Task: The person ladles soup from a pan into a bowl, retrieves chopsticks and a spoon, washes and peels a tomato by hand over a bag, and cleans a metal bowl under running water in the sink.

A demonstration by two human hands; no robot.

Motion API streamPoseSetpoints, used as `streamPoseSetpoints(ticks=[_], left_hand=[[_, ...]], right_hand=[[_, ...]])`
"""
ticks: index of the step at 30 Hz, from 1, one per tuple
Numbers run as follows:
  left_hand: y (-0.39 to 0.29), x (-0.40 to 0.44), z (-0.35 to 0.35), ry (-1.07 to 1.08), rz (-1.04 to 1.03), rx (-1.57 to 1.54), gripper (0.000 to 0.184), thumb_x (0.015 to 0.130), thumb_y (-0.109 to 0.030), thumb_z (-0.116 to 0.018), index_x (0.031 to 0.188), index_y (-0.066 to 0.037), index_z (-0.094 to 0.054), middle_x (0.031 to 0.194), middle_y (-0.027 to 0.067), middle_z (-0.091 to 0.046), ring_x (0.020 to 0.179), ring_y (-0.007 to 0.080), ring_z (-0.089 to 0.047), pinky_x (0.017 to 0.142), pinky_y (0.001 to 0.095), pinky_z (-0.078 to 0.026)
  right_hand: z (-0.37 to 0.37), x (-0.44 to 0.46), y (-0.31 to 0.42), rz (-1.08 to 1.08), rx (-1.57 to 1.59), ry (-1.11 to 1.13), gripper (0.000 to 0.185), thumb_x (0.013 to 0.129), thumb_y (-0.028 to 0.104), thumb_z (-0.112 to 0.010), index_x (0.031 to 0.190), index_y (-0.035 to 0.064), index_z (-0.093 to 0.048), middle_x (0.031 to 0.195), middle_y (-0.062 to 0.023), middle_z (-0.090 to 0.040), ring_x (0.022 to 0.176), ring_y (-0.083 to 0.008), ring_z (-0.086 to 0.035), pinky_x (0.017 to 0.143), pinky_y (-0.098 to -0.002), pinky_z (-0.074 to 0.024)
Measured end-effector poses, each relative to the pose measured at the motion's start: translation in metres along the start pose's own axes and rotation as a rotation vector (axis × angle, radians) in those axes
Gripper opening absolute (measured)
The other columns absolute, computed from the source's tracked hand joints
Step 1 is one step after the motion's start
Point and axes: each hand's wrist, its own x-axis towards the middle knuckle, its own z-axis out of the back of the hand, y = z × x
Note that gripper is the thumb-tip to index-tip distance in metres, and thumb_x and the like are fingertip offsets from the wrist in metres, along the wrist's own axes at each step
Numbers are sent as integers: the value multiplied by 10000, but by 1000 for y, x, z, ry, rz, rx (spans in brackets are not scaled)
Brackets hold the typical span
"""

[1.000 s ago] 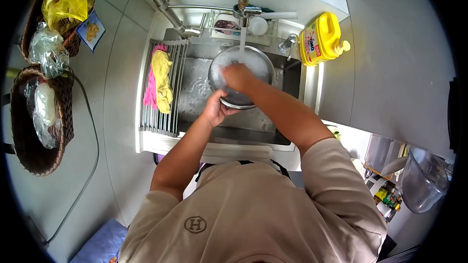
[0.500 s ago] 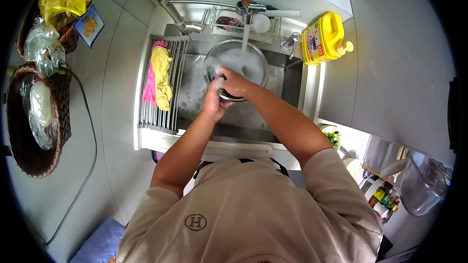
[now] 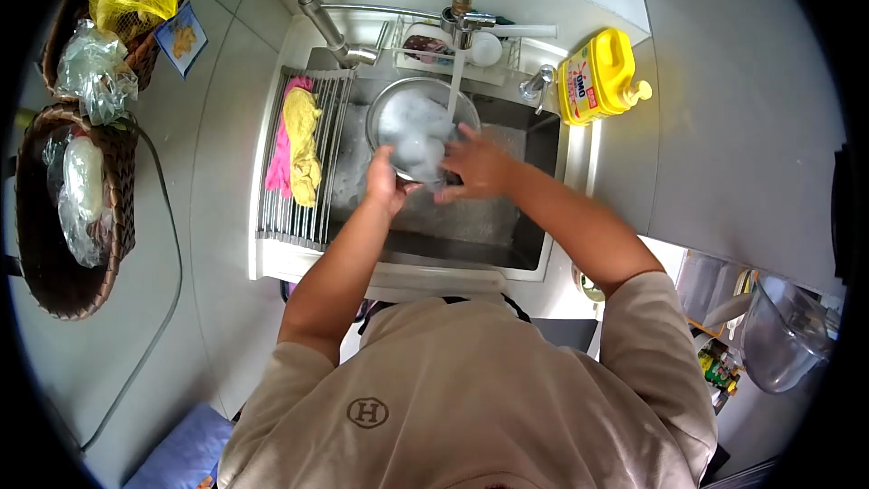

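Observation:
A round metal bowl [image 3: 372, 131] full of white suds [image 3: 412, 127] is held in the sink, tilted or level I cannot tell. My left hand [image 3: 386, 183] grips its near left rim, thumb on top and fingers underneath. My right hand [image 3: 480, 165] is at the bowl's near right side with fingers spread, slightly blurred; whether it touches the rim is unclear. A stream of water from the faucet [image 3: 462, 23] falls at the bowl's right inner edge.
Over the sink's left side lies a roll-up rack [image 3: 330, 154] with a yellow cloth [image 3: 301, 145] and a pink cloth [image 3: 279, 163]. A yellow detergent bottle [image 3: 597, 77] stands right of the sink [image 3: 543, 154]. Woven baskets [image 3: 122, 208] are at the left.
The bowl has shifted slightly left, and suds now fill more of its view. My right hand has moved from the near rim to the right, its fingers spreading apart.

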Motion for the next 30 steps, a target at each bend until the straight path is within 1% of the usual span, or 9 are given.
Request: streamPoseSetpoints(ticks=[5,8,9,13,18,21,24,29,30], left_hand=[[-14,-1,12,114,380,1,613,904,-483,-383,1297,-14,-407,1194,163,-557,1013,304,-592,861,487,-481],[-6,18,10,-268,-129,477,708,914,-577,-353,1336,-8,-368,1241,156,-539,1017,304,-589,930,419,-421],[-1,24,10,-213,-340,427,695,922,-584,-386,1286,5,-452,1150,127,-596,1042,223,-565,961,297,-353],[-21,7,-17,125,-589,519,445,950,-414,-489,871,-6,-647,758,2,-593,751,86,-501,720,248,-427],[-21,29,-38,-233,-565,705,496,961,-387,-443,731,21,-606,608,94,-551,608,163,-527,592,333,-427],[-21,31,-41,-300,-461,720,524,978,-369,-360,777,43,-614,660,168,-599,631,312,-581,634,406,-441],[-5,22,-51,-351,-704,771,522,980,-354,-340,779,50,-602,687,194,-598,663,348,-578,648,429,-437],[-1,-4,-59,-369,-589,809,436,978,-292,-384,795,39,-601,693,215,-580,616,302,-522,645,405,-428],[2,2,-54,-338,-617,706,438,978,-292,-384,774,41,-585,680,214,-568,606,292,-511,634,407,-422]], right_hand=[[52,20,8,-98,126,199,487,750,453,-688,1029,57,-638,1037,-170,-623,1063,-323,-562,949,-432,-403],[84,31,0,-169,331,178,505,722,389,-743,1081,54,-625,1052,-172,-626,1025,-307,-588,856,-384,-463],[89,32,-8,-214,382,92,504,722,374,-744,1091,54,-621,1047,-161,-635,998,-298,-601,835,-370,-470],[76,33,-39,-406,663,-255,509,736,358,-725,1122,46,-611,1103,-192,-613,1010,-322,-586,857,-380,-458],[-5,44,-17,-612,405,-825,442,787,374,-660,1083,46,-640,1173,-206,-555,1067,-371,-518,910,-435,-405],[-5,41,35,-627,187,-806,377,803,360,-635,1017,50,-646,1162,-175,-539,1083,-387,-475,896,-494,-381],[8,42,44,-512,216,-698,334,817,342,-621,961,41,-621,1135,-154,-533,1084,-396,-456,869,-529,-373],[-11,58,-28,-781,636,-808,277,872,225,-522,1071,38,-566,1170,-173,-541,1122,-331,-501,907,-461,-408],[-9,58,-18,-593,448,-770,289,877,224,-512,1098,43,-558,1196,-174,-534,1127,-333,-504,912,-458,-411]])
